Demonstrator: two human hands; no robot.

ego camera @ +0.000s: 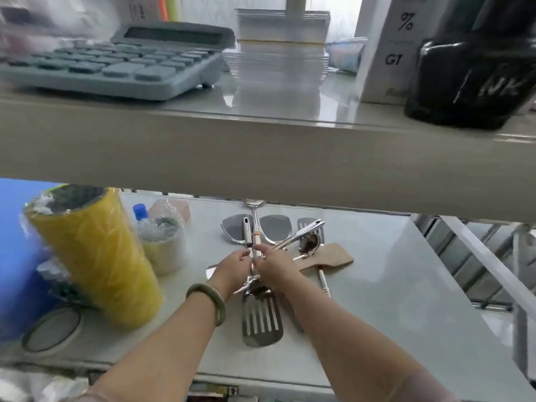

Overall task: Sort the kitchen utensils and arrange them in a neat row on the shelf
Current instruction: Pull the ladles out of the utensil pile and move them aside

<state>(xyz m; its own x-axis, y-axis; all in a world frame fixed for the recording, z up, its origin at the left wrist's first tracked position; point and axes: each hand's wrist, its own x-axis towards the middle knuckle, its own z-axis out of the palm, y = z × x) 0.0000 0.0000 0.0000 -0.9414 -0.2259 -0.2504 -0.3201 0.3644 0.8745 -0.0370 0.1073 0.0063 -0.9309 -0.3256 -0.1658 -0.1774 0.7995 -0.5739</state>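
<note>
A jumble of shiny metal kitchen utensils (262,250) lies on the pale grey lower shelf (391,285), their handles crossing near the middle of the shelf. Nearest the camera in the pile is a slotted steel spatula (262,317), its blade pointing at the front edge. Behind the pile's centre lie two flat steel turner blades (233,230) side by side, a ladle bowl (309,243) to their right, and a light wooden spatula (330,258) just right of the pile.

Both hands meet over the crossed handles. The left hand (232,269), with a green bangle (207,301) on its wrist, has its grip pinched on a thin metal handle; the right hand (274,264) likewise pinches handles just beside it.

Left of the pile stand a tall yellow wrapped roll (95,256) and a smaller clear-wrapped roll (164,245). On the shelf above the pile sit a grey-blue calculator (116,59) and a stack of clear plastic containers (280,47).
</note>
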